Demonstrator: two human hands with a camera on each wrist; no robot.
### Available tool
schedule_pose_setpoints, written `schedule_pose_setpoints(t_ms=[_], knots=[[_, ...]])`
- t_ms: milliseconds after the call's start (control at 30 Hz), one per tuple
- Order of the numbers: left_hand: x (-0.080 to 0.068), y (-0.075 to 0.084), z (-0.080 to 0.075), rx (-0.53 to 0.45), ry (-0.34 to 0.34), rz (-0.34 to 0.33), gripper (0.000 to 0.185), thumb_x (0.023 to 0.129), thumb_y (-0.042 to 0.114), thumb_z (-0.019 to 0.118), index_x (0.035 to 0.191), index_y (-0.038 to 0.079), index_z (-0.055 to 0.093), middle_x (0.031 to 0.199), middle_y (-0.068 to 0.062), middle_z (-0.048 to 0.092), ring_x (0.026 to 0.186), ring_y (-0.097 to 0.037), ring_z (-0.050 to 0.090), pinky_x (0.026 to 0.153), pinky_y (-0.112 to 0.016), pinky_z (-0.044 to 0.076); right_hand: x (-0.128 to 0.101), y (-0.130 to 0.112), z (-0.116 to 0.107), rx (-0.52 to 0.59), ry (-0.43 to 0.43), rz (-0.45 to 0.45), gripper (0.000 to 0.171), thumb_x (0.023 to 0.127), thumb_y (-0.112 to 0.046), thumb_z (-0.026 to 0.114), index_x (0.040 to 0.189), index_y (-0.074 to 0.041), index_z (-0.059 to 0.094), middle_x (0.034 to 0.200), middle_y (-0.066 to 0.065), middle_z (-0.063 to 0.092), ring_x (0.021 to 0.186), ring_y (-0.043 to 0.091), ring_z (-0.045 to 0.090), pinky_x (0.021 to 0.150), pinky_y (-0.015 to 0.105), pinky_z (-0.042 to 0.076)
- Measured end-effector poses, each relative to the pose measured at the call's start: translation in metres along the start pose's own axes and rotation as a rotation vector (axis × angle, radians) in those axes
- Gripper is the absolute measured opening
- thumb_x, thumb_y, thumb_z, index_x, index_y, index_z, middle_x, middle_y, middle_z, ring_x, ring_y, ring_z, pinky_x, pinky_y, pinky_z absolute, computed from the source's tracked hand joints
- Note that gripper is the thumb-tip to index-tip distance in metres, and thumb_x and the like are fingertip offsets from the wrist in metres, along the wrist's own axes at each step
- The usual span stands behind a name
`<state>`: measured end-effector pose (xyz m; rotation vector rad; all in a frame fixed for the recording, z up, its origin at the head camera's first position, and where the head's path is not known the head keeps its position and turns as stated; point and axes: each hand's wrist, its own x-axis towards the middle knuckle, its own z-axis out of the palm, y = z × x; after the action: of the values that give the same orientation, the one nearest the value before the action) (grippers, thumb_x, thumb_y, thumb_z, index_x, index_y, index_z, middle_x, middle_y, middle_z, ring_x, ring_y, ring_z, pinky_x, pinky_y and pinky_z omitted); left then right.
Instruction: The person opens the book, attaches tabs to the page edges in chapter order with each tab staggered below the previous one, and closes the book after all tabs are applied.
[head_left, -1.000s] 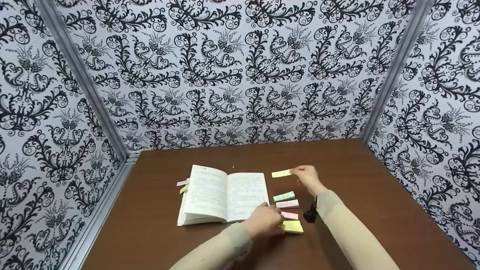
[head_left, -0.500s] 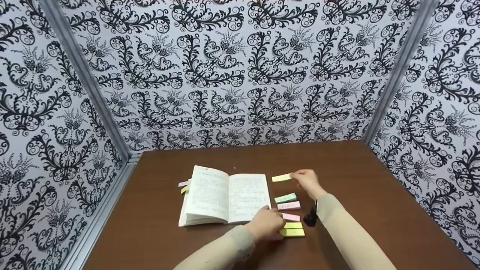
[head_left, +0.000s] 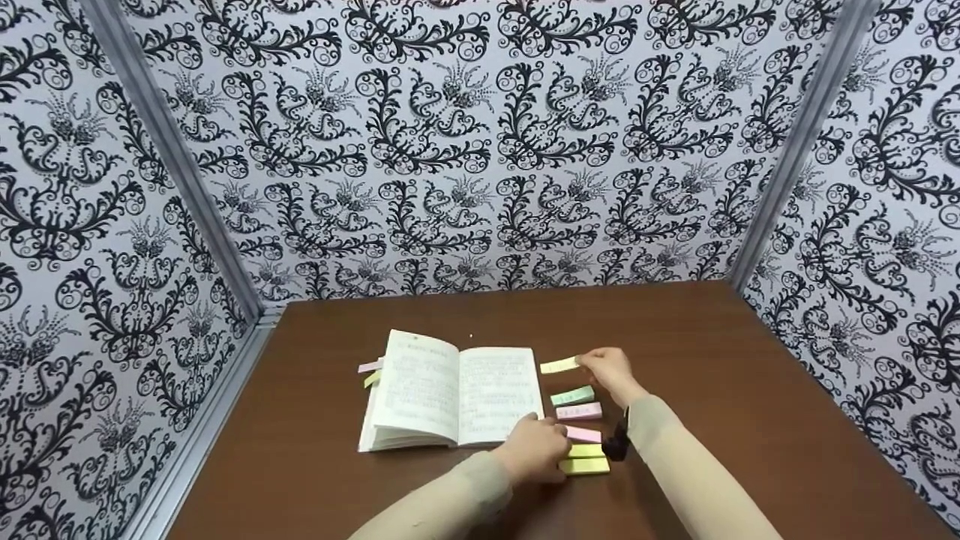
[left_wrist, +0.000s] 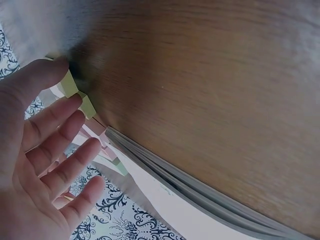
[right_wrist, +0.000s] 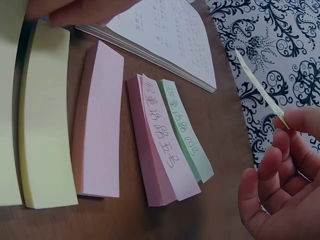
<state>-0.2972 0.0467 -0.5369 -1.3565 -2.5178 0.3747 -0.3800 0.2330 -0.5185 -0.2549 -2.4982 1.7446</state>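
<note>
My right hand (head_left: 609,373) pinches one end of a yellow sticky note strip (right_wrist: 259,89) between thumb and forefinger. The strip sticks out leftward, close to the upper right edge of an open book (head_left: 496,386). My left hand (head_left: 532,448) lies by the book's lower right corner, its fingers loosely spread in the left wrist view. Its thumb and fingertips are right at the left ends of two yellow sticky note pads (head_left: 587,466). Beyond these lie a plain pink pad (right_wrist: 102,125), a pink pad with handwriting (right_wrist: 162,145) and a green pad (right_wrist: 185,130), also written on.
A pink tab (head_left: 369,367) and a yellow-green tab (head_left: 373,379) stick out from the book's left side. Brown tabletop (head_left: 315,480) surrounds the book, with patterned walls (head_left: 480,187) at the back and sides.
My right hand has moved the yellow strip down toward me, closer to the book's right page. The two yellow pads, earlier overlapping in view, now show side by side by the left hand.
</note>
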Motion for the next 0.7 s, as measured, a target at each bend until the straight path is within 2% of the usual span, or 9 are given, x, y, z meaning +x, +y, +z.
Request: schedule_pose_setpoints(t_ms=[67,200,400,533,700], knots=[[0.000,0.000,0.000,-0.002,-0.007,-0.005,0.027,0.074,0.049,0.074,0.068,0.025,0.064,0.077,0.008,0.060,0.072,-0.011,0.058,0.059,-0.028,0.043,-0.001,0.002,0.002,0.011,-0.002,0.010,0.016,0.086,-0.013,0.069,0.083,0.003,0.072,0.075,0.012,0.066,0.052,0.012,0.051,0.051,0.025,0.043],[-0.001,0.001,0.000,-0.012,-0.027,-0.019,0.027,0.074,0.049,0.074,0.068,0.024,0.065,0.079,0.008,0.060,0.072,-0.011,0.057,0.059,-0.028,0.043,-0.002,0.006,0.007,0.049,-0.007,0.022,0.015,0.084,-0.011,0.070,0.080,0.003,0.071,0.065,0.007,0.060,0.050,0.011,0.047,0.048,0.024,0.040],[-0.002,0.000,0.002,-0.048,-0.035,-0.035,0.037,0.072,0.062,0.073,0.067,0.026,0.065,0.079,0.010,0.058,0.072,-0.010,0.055,0.060,-0.028,0.043,-0.001,0.014,0.014,0.070,-0.023,0.039,0.014,0.083,-0.010,0.070,0.081,0.004,0.070,0.060,0.006,0.058,0.046,0.009,0.042,0.046,0.024,0.037],[-0.004,-0.008,0.001,-0.130,0.011,-0.078,0.037,0.074,0.062,0.070,0.065,0.027,0.067,0.075,0.012,0.059,0.071,-0.009,0.056,0.060,-0.029,0.044,-0.001,0.017,0.017,0.065,-0.027,0.048,0.013,0.082,-0.010,0.071,0.080,0.003,0.071,0.063,0.004,0.059,0.046,0.009,0.043,0.045,0.024,0.038],[-0.003,-0.029,0.001,-0.226,0.135,-0.181,0.028,0.080,0.045,0.068,0.064,0.023,0.062,0.063,0.011,0.056,0.058,-0.011,0.056,0.050,-0.029,0.044,0.000,0.016,0.020,0.031,-0.019,0.042,0.014,0.082,-0.011,0.072,0.080,0.003,0.071,0.065,0.000,0.059,0.047,0.008,0.044,0.047,0.025,0.041]])
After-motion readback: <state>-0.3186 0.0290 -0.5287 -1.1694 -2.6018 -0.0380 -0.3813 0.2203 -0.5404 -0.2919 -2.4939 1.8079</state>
